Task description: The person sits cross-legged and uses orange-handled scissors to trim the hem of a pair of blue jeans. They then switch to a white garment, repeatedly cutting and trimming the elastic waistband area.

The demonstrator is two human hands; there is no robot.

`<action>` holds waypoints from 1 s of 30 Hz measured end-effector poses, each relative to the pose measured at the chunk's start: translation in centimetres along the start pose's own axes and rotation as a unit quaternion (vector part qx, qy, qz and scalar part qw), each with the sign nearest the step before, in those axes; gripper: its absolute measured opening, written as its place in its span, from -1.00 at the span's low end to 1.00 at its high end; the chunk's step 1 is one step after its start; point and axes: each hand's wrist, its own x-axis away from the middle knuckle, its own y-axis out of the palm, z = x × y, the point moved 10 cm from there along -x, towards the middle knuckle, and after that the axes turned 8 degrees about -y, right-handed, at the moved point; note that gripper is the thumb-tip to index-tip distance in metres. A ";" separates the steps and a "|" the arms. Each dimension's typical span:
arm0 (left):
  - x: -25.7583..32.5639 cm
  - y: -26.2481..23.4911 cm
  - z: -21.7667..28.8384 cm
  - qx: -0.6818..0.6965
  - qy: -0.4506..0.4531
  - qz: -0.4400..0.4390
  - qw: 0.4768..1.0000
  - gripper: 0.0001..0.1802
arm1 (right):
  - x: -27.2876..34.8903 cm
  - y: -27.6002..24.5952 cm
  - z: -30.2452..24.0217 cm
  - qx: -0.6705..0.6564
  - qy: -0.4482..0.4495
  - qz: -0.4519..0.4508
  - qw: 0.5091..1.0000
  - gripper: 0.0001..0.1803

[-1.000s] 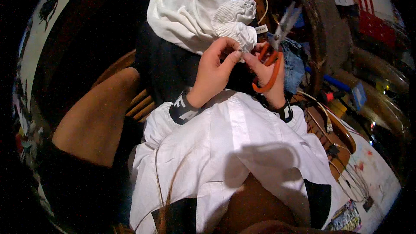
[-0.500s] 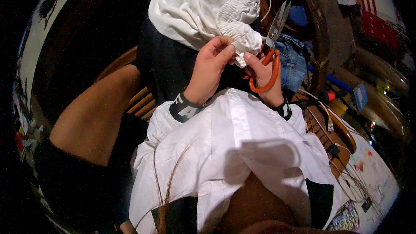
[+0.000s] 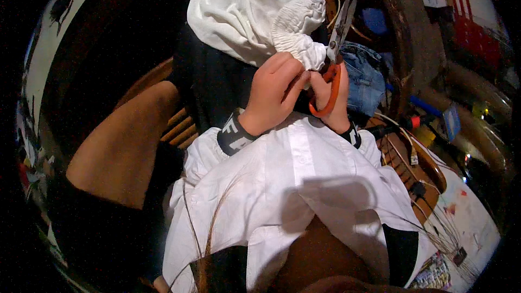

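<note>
A white cloth garment (image 3: 239,16) with a gathered, elastic-looking end lies over dark fabric in front of me. My left hand (image 3: 275,91) is closed on the near edge of the gathered part, knuckles up. Close beside it, my right hand (image 3: 337,97) pinches the same edge, thumb toward the left thumb. Orange-handled scissors (image 3: 339,32) hang in the right hand, a handle loop around its fingers and the metal blades pointing away, beyond the hand. The blades are apart from the cloth. What lies between the two thumbs is mostly hidden.
Folded blue denim (image 3: 361,78) lies just right of the scissors. Farther right are cables (image 3: 399,152), a blue-handled brush-like tool (image 3: 449,119) and a brown wooden surface (image 3: 404,176). A bare knee (image 3: 122,141) is at the left, next to wooden slats (image 3: 180,129).
My left hand has rolled over, its fingers now covering the cloth's edge. The hands have drawn together, and the scissors have tilted slightly more upright.
</note>
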 end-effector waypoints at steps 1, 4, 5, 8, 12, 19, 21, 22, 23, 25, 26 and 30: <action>0.0 -0.3 0.1 0.005 0.001 -0.003 1.000 -0.90 | 0.3 -0.2 1.6 0.039 0.053 -0.018 0.998 -0.56; -0.4 -0.6 -0.8 0.067 -0.062 0.009 0.996 -0.89 | 0.0 -0.6 1.3 0.012 0.017 -0.033 0.999 -0.57; -0.5 -0.7 -1.4 0.093 -0.095 0.018 0.991 -0.88 | -0.1 -0.8 1.2 -0.053 0.039 -0.029 0.997 -0.57; -0.7 -0.3 -2.9 0.126 -0.136 0.007 0.983 -0.86 | 0.7 -1.6 1.2 -0.139 0.090 -0.071 0.984 -0.75; -0.2 1.4 -5.4 0.245 -0.224 -0.032 0.943 -0.81 | 4.0 -1.8 -0.2 -0.165 0.149 -0.194 0.955 -0.71; -0.7 2.2 -5.3 0.326 -0.258 -0.050 0.908 -0.80 | 7.9 -2.4 0.8 -0.083 0.213 -0.318 0.920 -0.45; -0.9 2.2 -5.3 0.314 -0.255 -0.033 0.914 -0.80 | 7.9 -2.4 0.7 -0.087 0.227 -0.305 0.921 -0.46; -0.9 2.2 -5.3 0.301 -0.249 -0.034 0.920 -0.80 | 7.8 -2.3 0.5 -0.085 0.227 -0.299 0.923 -0.47; -0.9 2.2 -5.3 0.288 -0.242 -0.036 0.926 -0.80 | 7.7 -2.3 0.4 -0.084 0.228 -0.294 0.925 -0.47; -0.9 2.1 -5.3 0.264 -0.230 -0.035 0.936 -0.81 | 7.6 -2.1 0.4 -0.103 0.226 -0.287 0.925 -0.49; -0.9 2.1 -5.2 0.253 -0.225 -0.033 0.940 -0.81 | 7.6 -2.1 0.4 -0.112 0.224 -0.283 0.926 -0.49; -1.1 1.9 -4.8 0.207 -0.204 -0.027 0.956 -0.81 | 7.6 -1.9 0.8 -0.141 0.228 -0.284 0.921 -0.52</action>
